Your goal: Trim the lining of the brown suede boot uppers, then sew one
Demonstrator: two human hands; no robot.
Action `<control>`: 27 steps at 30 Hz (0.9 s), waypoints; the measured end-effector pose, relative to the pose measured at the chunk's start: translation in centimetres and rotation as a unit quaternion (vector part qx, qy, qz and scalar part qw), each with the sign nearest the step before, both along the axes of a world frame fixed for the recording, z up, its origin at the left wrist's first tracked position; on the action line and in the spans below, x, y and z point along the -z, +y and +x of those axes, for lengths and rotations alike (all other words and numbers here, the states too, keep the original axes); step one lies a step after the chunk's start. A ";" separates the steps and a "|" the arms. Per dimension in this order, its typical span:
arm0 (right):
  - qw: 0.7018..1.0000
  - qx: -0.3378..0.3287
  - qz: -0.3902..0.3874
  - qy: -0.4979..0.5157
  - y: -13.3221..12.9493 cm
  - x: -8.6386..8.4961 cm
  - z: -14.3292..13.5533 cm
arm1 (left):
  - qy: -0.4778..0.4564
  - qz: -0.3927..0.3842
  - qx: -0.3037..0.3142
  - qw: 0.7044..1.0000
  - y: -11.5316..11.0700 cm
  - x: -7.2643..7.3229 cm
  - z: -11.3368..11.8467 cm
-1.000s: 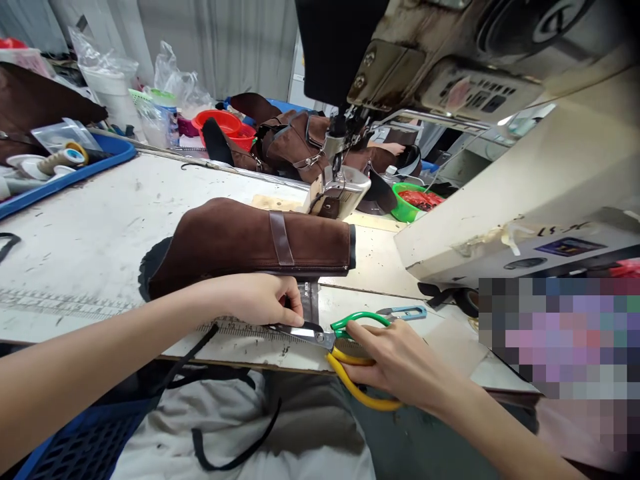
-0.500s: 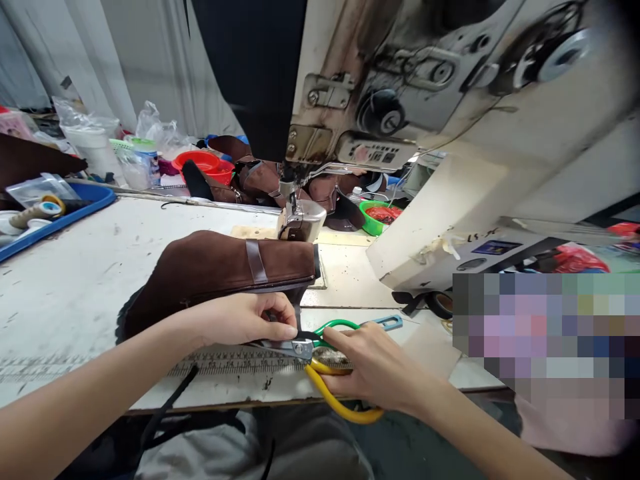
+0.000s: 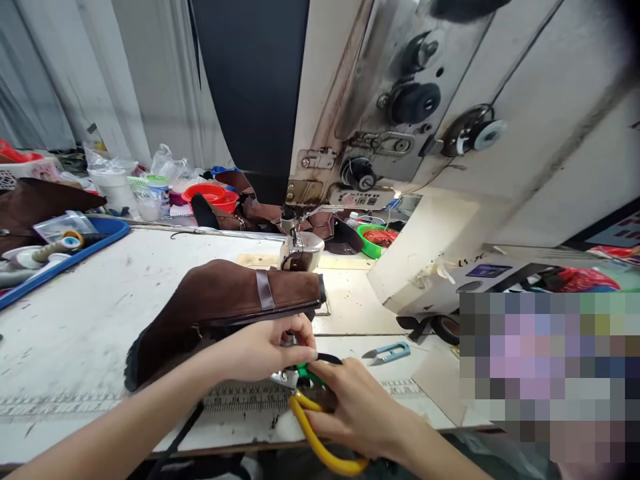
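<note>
My left hand point(image 3: 273, 350) is closed in a pinch, with a narrow black strip point(image 3: 330, 359) coming out from its fingertips. Wrapped round the handles of the scissors point(image 3: 325, 447), one green and one yellow, is my right hand point(image 3: 357, 403). The scissors' pivot lies just below my left fingers, and most of the blades are hidden behind that hand. Behind the left hand, a brown suede-like boot upper point(image 3: 225, 287) rests on its side, with a zipper and a grey band across it. Right of the hands lie blue thread snips point(image 3: 391, 353).
A sewing machine point(image 3: 425, 200) stands over the white table point(image 3: 90, 287), its needle area behind the boot upper. Ruler markings point(image 3: 245, 398) run along the front. A blue tray point(image 3: 113, 233) holds spools at left. A black tape roll point(image 3: 445, 328) sits near the machine base.
Both hands and the scissors have shifted left of the snips, which now show fully. The blades have gone further behind my left hand. The camera view has tilted up.
</note>
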State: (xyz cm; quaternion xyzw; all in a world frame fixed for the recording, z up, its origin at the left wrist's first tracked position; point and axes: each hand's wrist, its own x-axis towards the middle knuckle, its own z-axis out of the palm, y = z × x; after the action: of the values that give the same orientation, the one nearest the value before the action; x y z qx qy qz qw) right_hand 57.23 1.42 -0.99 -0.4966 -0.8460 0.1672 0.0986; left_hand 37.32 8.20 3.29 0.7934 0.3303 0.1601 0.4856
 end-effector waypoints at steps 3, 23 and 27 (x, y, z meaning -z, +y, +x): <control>0.999 0.005 -0.020 0.040 -0.6 0.5 -0.7 | -0.006 0.075 -0.033 0.997 -1.1 0.4 1.2; 0.984 0.034 0.173 0.029 -2.0 5.3 -0.8 | -0.126 -0.043 -0.545 0.828 -4.9 6.0 -6.3; 0.990 0.058 0.119 0.055 -2.6 4.4 -0.7 | -0.149 -0.026 -0.550 0.821 -6.0 6.5 -6.0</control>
State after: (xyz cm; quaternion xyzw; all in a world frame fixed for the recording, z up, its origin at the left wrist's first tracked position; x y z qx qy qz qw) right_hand 56.49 -1.19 -5.40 -0.5198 -0.8227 0.0863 0.2135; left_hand 31.35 2.24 -3.24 0.4334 0.6396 0.5083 0.3804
